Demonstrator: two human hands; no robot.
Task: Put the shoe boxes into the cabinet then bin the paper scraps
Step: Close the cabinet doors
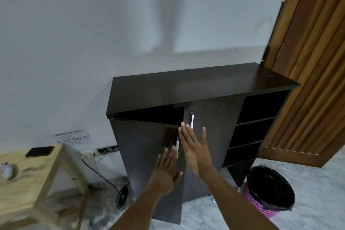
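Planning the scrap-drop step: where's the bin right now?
Head view, lower right: the black-lined pink bin stands on the floor beside the open-shelf end of the dark cabinet, near the wooden door.

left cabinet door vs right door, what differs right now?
Left door stands swung out, with a dark gap showing above it; right door sits shut, flush under the top. Left hand spreads straight fingers on or just before the left door; right hand is raised higher, over the right door's inner edge. Both doors are dark brown, each with a vertical silver handle.
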